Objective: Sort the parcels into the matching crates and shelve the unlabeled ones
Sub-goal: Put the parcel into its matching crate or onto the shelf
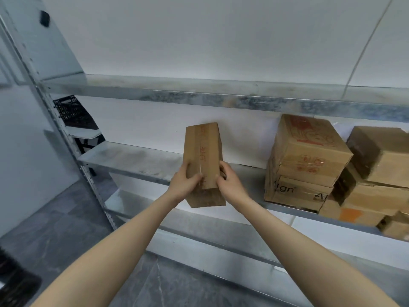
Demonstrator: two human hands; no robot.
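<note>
Two bare forearms reach forward. The left hand (184, 181) and right hand (230, 182) each grip a side of the parcel (202, 151), fingers curled round its near end. It is a long, narrow brown carton with clear tape down its length over faint red print too blurred to read. It sits lengthwise across the front edge of the shelf (132, 160); I cannot tell whether it rests there. The shelf is grey scuffed metal against a white wall (199, 41), above a dark stone floor (66, 218). To the right stand stacked boxes (309, 156); one reads "lgn". A black crate (73, 114) sits far left.
</note>
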